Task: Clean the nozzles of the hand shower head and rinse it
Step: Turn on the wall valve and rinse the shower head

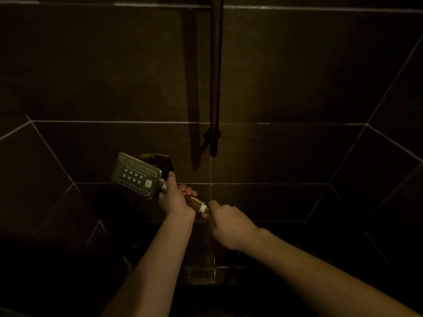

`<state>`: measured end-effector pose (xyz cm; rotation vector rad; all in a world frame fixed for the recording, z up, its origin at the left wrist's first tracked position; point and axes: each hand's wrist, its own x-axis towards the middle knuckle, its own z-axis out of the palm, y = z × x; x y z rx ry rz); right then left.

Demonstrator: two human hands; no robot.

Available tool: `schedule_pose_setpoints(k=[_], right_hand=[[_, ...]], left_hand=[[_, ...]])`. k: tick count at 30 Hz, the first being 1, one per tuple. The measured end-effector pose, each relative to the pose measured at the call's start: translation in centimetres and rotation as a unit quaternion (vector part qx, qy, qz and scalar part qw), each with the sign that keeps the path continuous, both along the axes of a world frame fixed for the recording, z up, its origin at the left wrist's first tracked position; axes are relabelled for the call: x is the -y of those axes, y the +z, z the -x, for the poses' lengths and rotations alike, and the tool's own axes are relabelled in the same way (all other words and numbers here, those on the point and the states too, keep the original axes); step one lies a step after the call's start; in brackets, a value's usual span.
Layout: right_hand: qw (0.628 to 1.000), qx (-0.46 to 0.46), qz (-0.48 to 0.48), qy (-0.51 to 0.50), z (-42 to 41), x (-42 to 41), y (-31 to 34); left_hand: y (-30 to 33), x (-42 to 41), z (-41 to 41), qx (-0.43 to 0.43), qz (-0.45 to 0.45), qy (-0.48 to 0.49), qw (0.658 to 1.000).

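While left hand point(174, 197) grips shower head point(135, 175) | right hand point(229, 225) pinches handle end, hose unseen

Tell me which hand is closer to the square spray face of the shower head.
Left. The left hand grips the handle just below the spray face; the right hand pinches the handle's far threaded end.

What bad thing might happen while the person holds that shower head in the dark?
The left hand alone grips the handle of the square metal hand shower head, so it may slip and hit the dark tiled wall. The right hand pinches the handle's white threaded end; crooked twisting might damage the thread. In this dim light, dirt left in the nozzles might go unseen.
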<state>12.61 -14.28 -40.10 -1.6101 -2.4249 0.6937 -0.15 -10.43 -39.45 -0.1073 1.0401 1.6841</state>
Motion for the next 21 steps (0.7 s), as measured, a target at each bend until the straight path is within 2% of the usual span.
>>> schedule_pose_setpoints(k=[14,18,21], right_hand=[[0.999,0.015,-0.031,-0.007,0.0,-0.6,0.8],[0.997,0.049,-0.05,-0.026,-0.1,-0.8,0.7],[0.997,0.024,-0.054,-0.045,-0.6,-1.0,1.1]], left_hand=[[-0.2,-1.6,-1.0,-0.023,0.006,0.013,1.0],[0.5,-1.9,-1.6,-0.036,0.019,-0.006,0.999],[1.6,-2.0,-2.2,-0.04,0.01,-0.029,0.999]])
